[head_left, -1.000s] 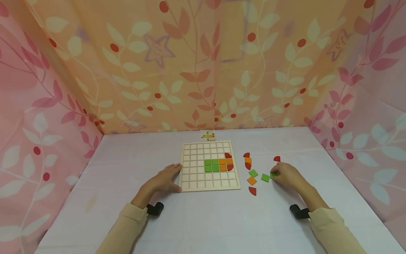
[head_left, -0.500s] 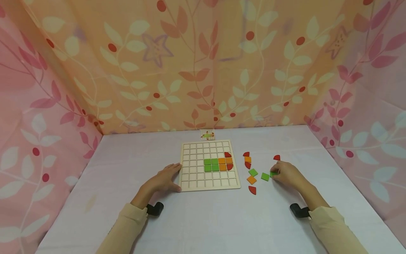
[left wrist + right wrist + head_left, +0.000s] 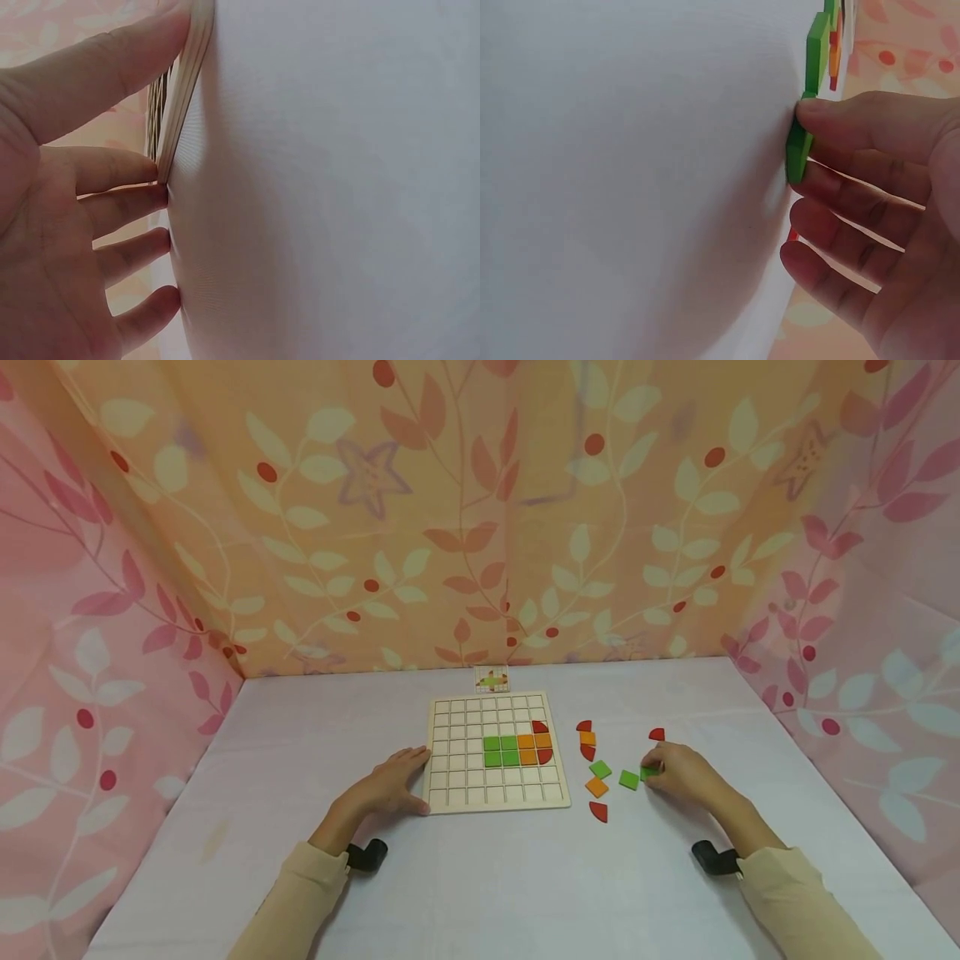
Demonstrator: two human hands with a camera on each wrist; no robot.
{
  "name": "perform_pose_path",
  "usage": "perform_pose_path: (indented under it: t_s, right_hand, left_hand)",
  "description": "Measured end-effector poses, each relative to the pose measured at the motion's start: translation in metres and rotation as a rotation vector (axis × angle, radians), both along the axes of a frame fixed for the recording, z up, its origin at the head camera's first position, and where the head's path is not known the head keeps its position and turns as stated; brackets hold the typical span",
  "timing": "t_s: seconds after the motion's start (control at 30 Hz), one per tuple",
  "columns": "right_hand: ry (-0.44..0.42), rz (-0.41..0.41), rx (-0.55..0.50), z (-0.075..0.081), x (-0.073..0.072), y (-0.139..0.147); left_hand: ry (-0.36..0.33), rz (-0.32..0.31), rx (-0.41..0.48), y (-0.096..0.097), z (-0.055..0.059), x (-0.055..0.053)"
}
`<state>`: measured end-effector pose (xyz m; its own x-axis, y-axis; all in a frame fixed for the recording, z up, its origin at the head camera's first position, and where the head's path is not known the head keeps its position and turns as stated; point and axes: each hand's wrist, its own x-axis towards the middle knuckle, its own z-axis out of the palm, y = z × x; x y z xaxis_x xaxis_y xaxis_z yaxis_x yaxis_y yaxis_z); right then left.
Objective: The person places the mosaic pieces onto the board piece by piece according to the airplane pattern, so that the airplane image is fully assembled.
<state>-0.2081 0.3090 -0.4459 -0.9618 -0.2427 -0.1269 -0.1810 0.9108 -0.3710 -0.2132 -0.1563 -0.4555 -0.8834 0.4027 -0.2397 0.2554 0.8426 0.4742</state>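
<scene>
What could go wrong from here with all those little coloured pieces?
The right hand pinches a green tile right beside another green tile, so lifting it might nudge that neighbour. The red piece just beyond the fingers could get brushed aside too. The left hand touches the edge of the grid board; a push there might slide the board and jostle the pieces on it.

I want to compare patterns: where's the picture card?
In the head view, the picture card is near centre, between the wooden grid board and the floral curtain.
</scene>
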Motion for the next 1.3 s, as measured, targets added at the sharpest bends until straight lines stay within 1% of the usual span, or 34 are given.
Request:
perform_pose_path:
  t_s: [0.17, 0.33, 0.43, 0.5, 0.63, 0.8, 1.13, 1.3]
  right_hand:
    - [0.018, 0.064, 0.003, 0.0, -0.006, 0.003]
    - [0.006, 0.055, -0.018, 0.002, -0.009, 0.003]
    - [0.024, 0.048, -0.026, 0.006, -0.011, 0.0]
    - [0.043, 0.059, -0.03, 0.008, -0.013, -0.004]
    - [0.05, 0.068, -0.051, 0.009, -0.019, -0.016]
    - [0.036, 0.053, -0.084, 0.014, -0.027, -0.037]
    - [0.142, 0.151, -0.129, 0.026, -0.04, -0.077]
    - [0.147, 0.174, -0.14, 0.03, -0.047, -0.095]
  left_hand:
    - [0.0, 0.003, 0.003, 0.0, 0.001, 0.001]
    - [0.001, 0.001, -0.004, 0.0, 0.002, 0.0]
    - [0.004, -0.004, -0.012, 0.0, 0.002, -0.001]
    - [0.002, -0.003, -0.015, 0.0, 0.002, -0.001]
    - [-0.002, 0.0, -0.01, 0.0, 0.002, 0.0]
    - [-0.005, 0.005, -0.008, 0.001, 0.001, 0.0]
    - [-0.038, 0.043, 0.005, 0.003, 0.002, 0.001]
    - [-0.033, 0.034, 0.005, 0.002, 0.001, 0.001]
